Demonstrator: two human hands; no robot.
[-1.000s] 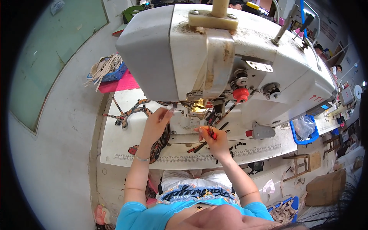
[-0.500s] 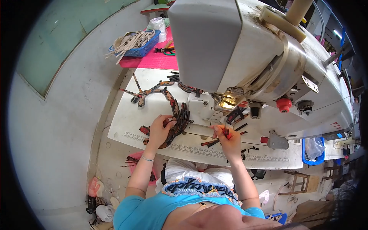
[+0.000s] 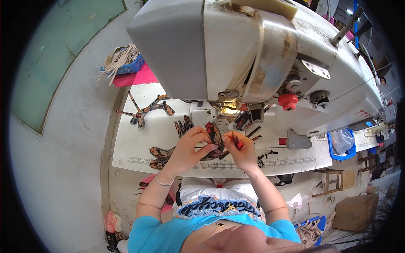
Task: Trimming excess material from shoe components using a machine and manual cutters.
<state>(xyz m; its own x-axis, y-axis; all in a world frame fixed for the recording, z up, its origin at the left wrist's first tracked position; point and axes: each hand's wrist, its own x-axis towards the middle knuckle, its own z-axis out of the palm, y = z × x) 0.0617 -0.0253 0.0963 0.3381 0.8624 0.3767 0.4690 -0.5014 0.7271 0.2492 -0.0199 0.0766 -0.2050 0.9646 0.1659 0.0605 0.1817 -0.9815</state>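
Note:
My left hand (image 3: 192, 149) is closed on a dark fabric strip (image 3: 214, 134) with a floral print, raised a little above the sewing table. At the strip's right edge, the fingertips of my right hand (image 3: 244, 154) meet the cloth. A small red tool with dark pointed tips (image 3: 238, 142) is held in that right hand; its exact kind is hard to make out. Beside my left hand lies a bunch of similar printed strips (image 3: 162, 154), partly hidden by the hand. Just beyond both hands is the lit needle area (image 3: 229, 106) of the sewing machine (image 3: 236, 50).
More printed strips (image 3: 145, 113) lie at the far left of the table. Dark offcuts (image 3: 268, 155) are scattered right of my hands, near a ruler scale (image 3: 291, 162) on the front edge. A blue basket of pale straps (image 3: 122, 63) stands behind; a blue bin (image 3: 342, 145) is at right.
My left hand has moved right, lifting a printed strip from the bunch toward my right hand. The two hands are now close together. The whole view has shifted, with the machine appearing farther left.

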